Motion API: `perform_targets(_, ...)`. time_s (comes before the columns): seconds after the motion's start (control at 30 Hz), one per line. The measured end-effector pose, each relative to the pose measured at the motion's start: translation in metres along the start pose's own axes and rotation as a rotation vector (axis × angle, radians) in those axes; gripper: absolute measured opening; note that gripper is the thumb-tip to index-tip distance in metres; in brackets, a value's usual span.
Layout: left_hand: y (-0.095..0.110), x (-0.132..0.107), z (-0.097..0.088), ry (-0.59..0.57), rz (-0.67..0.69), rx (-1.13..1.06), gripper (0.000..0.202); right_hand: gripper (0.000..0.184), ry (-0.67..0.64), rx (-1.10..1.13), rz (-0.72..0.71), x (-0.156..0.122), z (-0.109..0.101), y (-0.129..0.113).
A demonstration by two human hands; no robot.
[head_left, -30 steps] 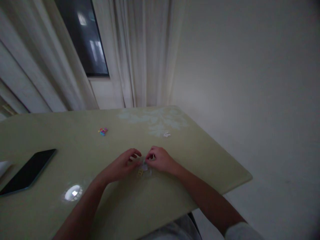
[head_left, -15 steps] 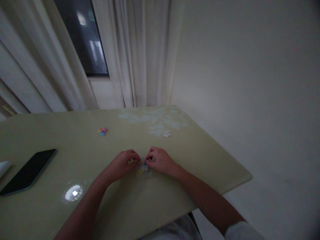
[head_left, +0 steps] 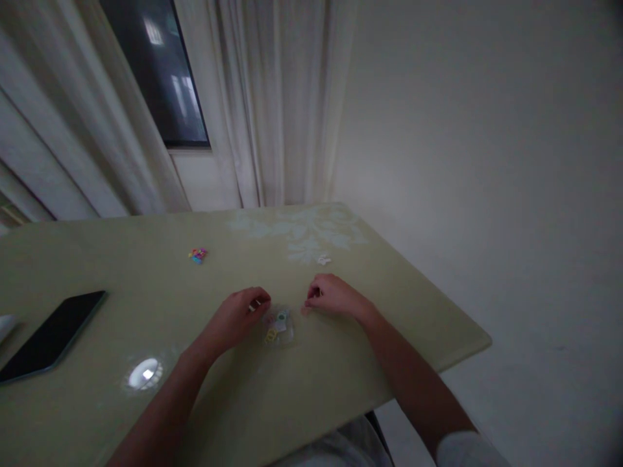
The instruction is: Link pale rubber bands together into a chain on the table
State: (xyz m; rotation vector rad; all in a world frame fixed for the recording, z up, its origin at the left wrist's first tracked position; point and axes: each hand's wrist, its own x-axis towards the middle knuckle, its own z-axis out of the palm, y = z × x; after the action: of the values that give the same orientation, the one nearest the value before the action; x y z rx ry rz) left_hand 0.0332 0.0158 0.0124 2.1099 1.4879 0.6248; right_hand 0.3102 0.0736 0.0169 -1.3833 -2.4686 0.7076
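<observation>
A small clear plastic container [head_left: 288, 337] lies on the table between my hands. Inside it are a yellow ring-like piece [head_left: 271, 335], a green-and-white piece [head_left: 281, 316] and a reddish bit. My left hand [head_left: 239, 314] is at the container's upper left edge, thumb and fingers curled together on it; the exact contact is hard to see. To the right, my right hand [head_left: 333, 297] is apart from the container. Its thumb and forefinger are pinched, with a small pinkish piece [head_left: 305, 310] at the tips, too blurred to name.
A pile of small colourful pieces [head_left: 198, 255] lies at the back left, and small white pieces [head_left: 324, 259] lie beyond my right hand. A dark tablet [head_left: 56, 334] rests at the left beside a white object [head_left: 6, 325]. The table's [head_left: 389, 331] right edge runs near my right forearm.
My right hand has moved right, away from the container and from my left hand. My left hand has barely moved, and more of the container now shows.
</observation>
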Motion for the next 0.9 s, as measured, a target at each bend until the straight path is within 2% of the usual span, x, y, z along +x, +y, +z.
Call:
perform_targets(0.07,-0.003,-0.001,0.001,-0.011,-0.023,-0.053,0.029,0.009,0.028,-0.037,0.004,0.003,0.01,-0.008)
perform_targets(0.2,-0.007,-0.001,0.003,-0.056,-0.047,-0.093,0.028,0.004,0.024,-0.079,-0.011,0.004,0.024,-0.02)
perform_targets(0.53,-0.01,-0.001,0.003,-0.026,-0.067,-0.077,0.027,0.005,-0.041,-0.278,-0.097,-0.006,0.021,-0.028)
perform_targets(0.67,-0.006,-0.001,0.002,-0.015,-0.072,-0.057,0.029,0.007,-0.037,-0.207,-0.148,-0.005,0.019,-0.028)
perform_targets(0.8,-0.004,-0.002,0.003,-0.009,-0.056,-0.052,0.029,0.01,-0.009,-0.04,-0.273,-0.002,0.021,-0.036)
perform_targets(0.9,-0.004,-0.001,0.005,-0.001,-0.052,-0.069,0.028,0.012,-0.019,-0.055,-0.338,-0.001,0.028,-0.045)
